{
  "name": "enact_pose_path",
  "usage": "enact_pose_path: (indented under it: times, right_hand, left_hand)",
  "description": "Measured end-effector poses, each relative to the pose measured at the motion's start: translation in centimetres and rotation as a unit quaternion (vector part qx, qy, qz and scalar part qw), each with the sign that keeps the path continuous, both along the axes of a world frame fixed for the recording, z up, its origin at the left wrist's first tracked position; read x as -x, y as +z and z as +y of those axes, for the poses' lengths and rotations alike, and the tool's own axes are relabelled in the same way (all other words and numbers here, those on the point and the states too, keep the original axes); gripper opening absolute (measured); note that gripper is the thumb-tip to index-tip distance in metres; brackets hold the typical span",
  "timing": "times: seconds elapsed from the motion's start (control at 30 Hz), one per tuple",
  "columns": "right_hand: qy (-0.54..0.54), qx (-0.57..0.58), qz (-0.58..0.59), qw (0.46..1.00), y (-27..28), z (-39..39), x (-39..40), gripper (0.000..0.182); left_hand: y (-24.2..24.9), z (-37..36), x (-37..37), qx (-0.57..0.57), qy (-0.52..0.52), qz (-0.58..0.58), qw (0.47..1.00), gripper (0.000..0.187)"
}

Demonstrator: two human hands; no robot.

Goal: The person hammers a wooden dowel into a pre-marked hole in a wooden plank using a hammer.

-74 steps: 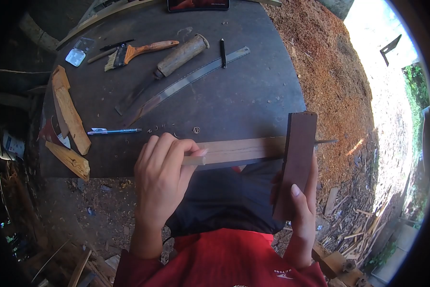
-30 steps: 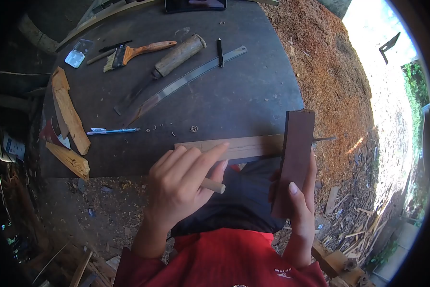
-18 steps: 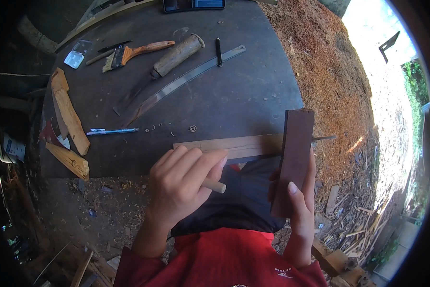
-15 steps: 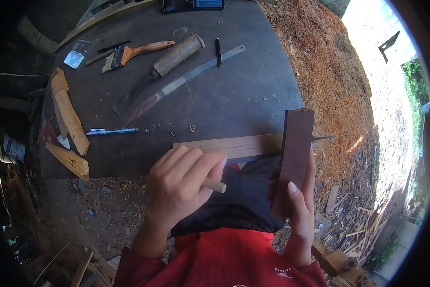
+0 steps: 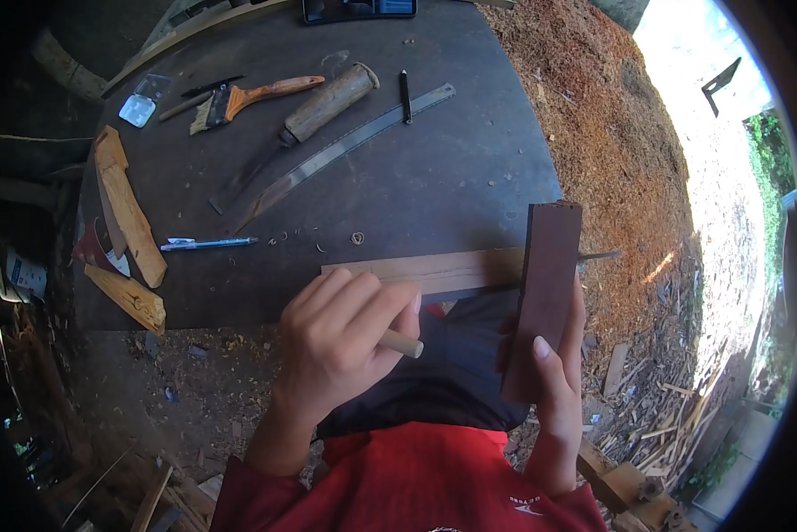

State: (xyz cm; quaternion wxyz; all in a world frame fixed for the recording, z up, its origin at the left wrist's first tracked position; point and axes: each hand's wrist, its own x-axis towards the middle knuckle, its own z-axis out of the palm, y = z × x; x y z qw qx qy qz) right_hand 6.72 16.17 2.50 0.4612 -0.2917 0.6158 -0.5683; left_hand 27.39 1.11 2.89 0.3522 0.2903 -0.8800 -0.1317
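Observation:
My left hand (image 5: 341, 332) is closed around a thin round wooden stick (image 5: 403, 343), whose blunt end sticks out beside my thumb. A dark reddish-brown block (image 5: 549, 284) stands nearly upright in my right hand (image 5: 560, 363), with my thumb across its lower face and my fingers behind it. Between my hands, a light flat wooden strip (image 5: 452, 270) lies along the table's near edge; its right end passes behind the block. A thin dark rod (image 5: 602, 255) shows to the right of the block.
On the dark table (image 5: 416, 195) are a metal ruler (image 5: 354, 137), a wooden mallet-like piece (image 5: 330, 104), a brush (image 5: 265, 93), a black pencil (image 5: 406, 97), a blue pen (image 5: 208, 243) and wood offcuts (image 5: 131, 208). A phone (image 5: 359, 9) is at the far edge. Sawdust (image 5: 620, 133) lies right.
My left hand and the stick have shifted very slightly to the right. My right hand and the block look unmoved.

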Motion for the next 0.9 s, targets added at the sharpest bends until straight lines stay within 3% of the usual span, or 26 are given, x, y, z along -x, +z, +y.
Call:
enact_pose_path:
  times: [0.9]
  right_hand:
    - [0.006,0.0,0.026,1.0,-0.5,0.1,0.4,0.086]
  left_hand:
    - [0.3,-0.2,1.6,-0.002,-0.032,0.008,0.999,0.016]
